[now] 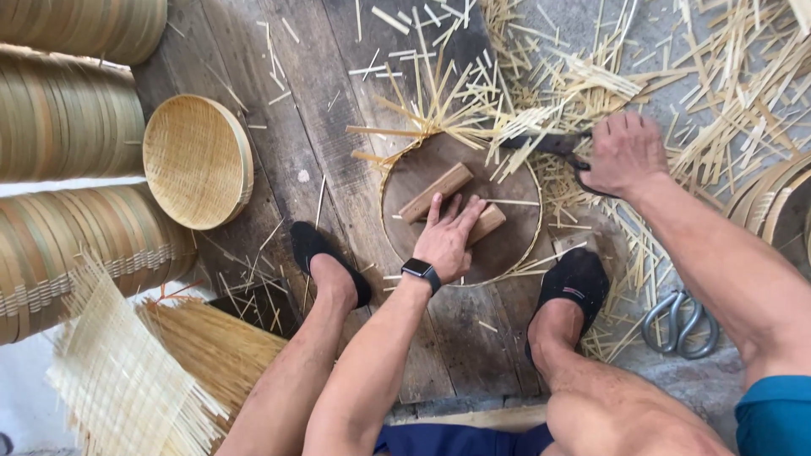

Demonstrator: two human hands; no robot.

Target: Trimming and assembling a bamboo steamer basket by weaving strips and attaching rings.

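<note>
My left hand (448, 234), with a black watch on its wrist, presses flat on a small wooden block (485, 225) inside a thin round bamboo hoop (532, 190) on the plank floor. A second wooden block (434, 192) lies just above my fingers. My right hand (623, 152) grips the dark handle of a pair of shears (553, 144), whose blades point left among cut bamboo strips at the hoop's upper right rim. Loose strips (435, 110) fan out over the hoop's top edge.
A finished woven bamboo basket (196, 160) leans at the left beside stacks of bamboo rims (68, 118). A woven mat (118, 380) and a bundle of thin sticks lie at the lower left. Metal scissors (680, 325) rest by my right foot. Strip offcuts (726, 76) cover the upper right.
</note>
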